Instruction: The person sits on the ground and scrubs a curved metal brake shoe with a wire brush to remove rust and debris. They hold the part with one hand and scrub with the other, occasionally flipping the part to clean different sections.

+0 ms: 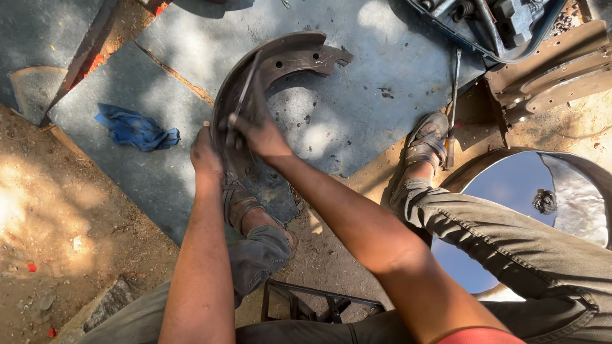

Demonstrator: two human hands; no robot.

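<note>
Gripping one brake shoe (268, 76), two hands (205, 151), one rag (136, 130)

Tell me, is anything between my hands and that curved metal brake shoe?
Nothing visible. The left hand grips the brake shoe at its lower edge, and the right hand rests on it, holding a thin dark tool against its face.
</note>
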